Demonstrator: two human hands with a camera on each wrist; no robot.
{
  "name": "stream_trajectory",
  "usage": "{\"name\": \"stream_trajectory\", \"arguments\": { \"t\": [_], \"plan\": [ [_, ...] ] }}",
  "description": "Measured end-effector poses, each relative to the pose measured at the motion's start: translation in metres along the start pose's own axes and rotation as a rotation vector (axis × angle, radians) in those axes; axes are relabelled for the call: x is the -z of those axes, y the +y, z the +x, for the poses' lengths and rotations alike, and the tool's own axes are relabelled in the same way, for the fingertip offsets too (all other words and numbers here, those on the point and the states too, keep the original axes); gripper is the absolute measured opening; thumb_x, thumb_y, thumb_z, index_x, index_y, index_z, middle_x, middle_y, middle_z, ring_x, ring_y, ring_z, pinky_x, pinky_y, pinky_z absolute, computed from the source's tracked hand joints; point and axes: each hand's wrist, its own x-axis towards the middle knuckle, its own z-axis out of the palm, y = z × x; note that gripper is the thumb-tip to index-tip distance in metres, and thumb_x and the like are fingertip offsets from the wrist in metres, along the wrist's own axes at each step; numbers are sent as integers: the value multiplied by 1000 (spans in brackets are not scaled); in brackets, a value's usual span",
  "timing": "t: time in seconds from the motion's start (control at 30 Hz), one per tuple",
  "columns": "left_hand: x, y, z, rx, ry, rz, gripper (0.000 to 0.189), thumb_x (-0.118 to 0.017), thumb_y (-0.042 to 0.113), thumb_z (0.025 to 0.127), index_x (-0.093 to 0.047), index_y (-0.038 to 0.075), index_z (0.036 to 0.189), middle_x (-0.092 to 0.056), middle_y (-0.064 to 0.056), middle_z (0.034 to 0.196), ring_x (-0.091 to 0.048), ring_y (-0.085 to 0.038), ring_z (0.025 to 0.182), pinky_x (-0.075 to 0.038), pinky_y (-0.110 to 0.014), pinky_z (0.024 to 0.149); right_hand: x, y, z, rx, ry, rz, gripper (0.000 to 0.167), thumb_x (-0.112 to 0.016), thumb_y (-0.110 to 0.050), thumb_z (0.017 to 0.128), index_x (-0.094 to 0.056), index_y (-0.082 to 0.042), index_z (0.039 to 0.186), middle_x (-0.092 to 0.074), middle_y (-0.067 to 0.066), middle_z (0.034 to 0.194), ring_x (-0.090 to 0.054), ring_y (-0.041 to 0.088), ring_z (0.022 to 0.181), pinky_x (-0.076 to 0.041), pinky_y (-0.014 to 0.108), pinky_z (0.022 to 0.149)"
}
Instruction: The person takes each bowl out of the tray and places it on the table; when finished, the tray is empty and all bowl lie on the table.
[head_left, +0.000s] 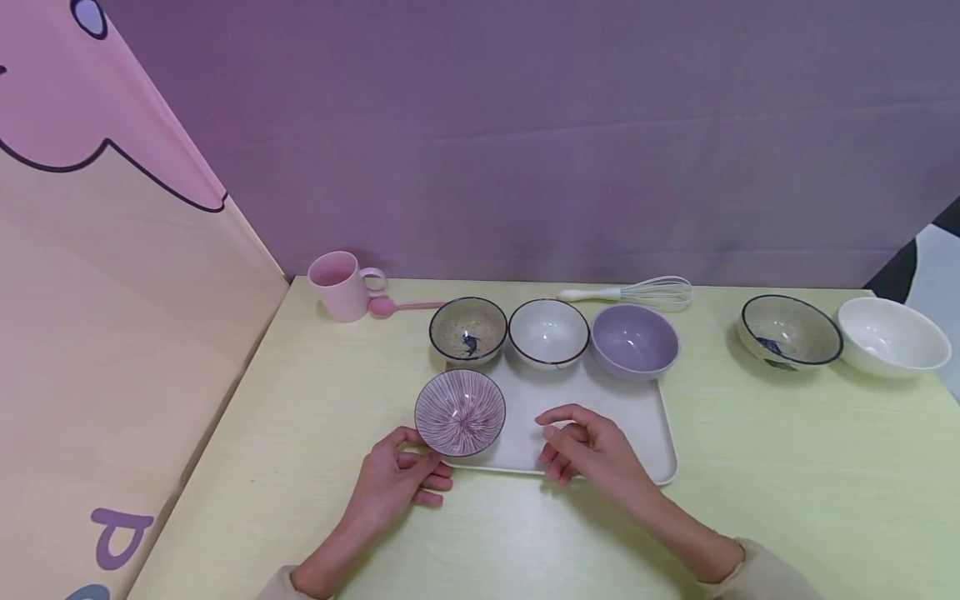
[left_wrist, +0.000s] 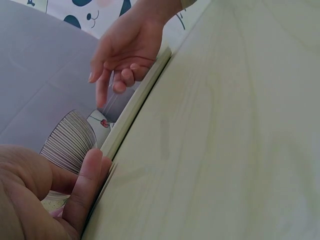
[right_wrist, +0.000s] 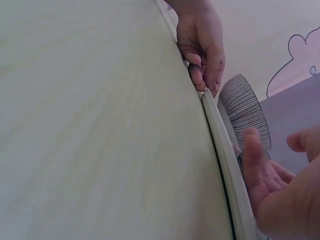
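A purple-and-white striped bowl (head_left: 460, 413) stands at the front left of a white tray (head_left: 525, 425). My left hand (head_left: 393, 479) is at the tray's front left corner, with index finger and thumb close to the striped bowl's rim. In the left wrist view its fingers (left_wrist: 82, 192) lie along the tray's edge. Over the tray's front right part, my right hand (head_left: 588, 446) hangs with loosely bent fingers and holds nothing. Along the tray's back stand a speckled bowl (head_left: 468, 331), a white dark-rimmed bowl (head_left: 549, 332) and a plain purple bowl (head_left: 635, 341).
At the back left are a pink mug (head_left: 341, 287) and a pink spoon (head_left: 384, 307). A white whisk (head_left: 652, 292) lies behind the purple bowl. Farther right, another speckled bowl (head_left: 787, 329) stands beside a plain white bowl (head_left: 892, 336). Cloth walls bound the table at back and left.
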Motion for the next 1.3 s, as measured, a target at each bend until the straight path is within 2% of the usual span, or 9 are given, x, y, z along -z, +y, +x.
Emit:
{"name": "stream_trajectory", "arguments": {
  "t": [0.17,0.33,0.47,0.63,0.83,1.17,1.3],
  "plan": [
    [0,0,0,-1,2,5,23,-65,0,110,-53,-9,126,-80,-29,101,-84,-29,83,-74,-39,69,-14,-2,15,-50,-85,36,49,-65,-14,112,-50,10,153,-78,27,101,-79,21,77,-72,35,66],
    [0,0,-1,2,5,14,23,-66,1,110,-53,-9,127,-80,-28,101,-84,-29,83,-74,-39,68,-24,-1,29,-76,-160,114,65,-60,-16,115,-30,7,169,-76,35,110,-81,19,79,-72,34,66],
    [-1,-1,0,-2,12,19,24,-67,2,110,-53,-8,127,-81,-27,100,-84,-30,82,-74,-39,67,-30,0,38,-102,-184,142,70,-57,-19,116,-22,3,173,-76,35,113,-81,20,79,-71,31,63],
    [-1,-1,0,-2,18,22,24,-67,1,110,-53,-8,126,-80,-28,99,-83,-30,81,-74,-39,67,-39,1,46,-108,-173,142,69,-56,-18,117,-22,5,172,-78,32,105,-79,16,73,-69,26,60],
    [-1,-1,0,2,17,20,23,-66,1,110,-53,-8,126,-80,-28,100,-84,-30,82,-74,-39,68,-46,3,50,-97,-139,158,66,-57,-12,114,-27,8,170,-78,32,94,-78,15,69,-69,27,59],
    [-1,-3,0,-1,12,12,25,-68,2,109,-54,-8,128,-81,-27,99,-84,-29,82,-74,-39,68,-47,-2,49,-139,-38,152,65,-58,-7,108,-36,8,167,-79,30,96,-78,17,69,-69,27,59],
    [-1,-3,1,-5,17,9,26,-68,1,109,-54,-8,128,-81,-27,98,-83,-27,81,-74,-39,68,-40,-7,43,-118,-22,132,64,-58,-8,108,-37,8,167,-79,31,96,-79,17,70,-69,28,59]
  ]
}}
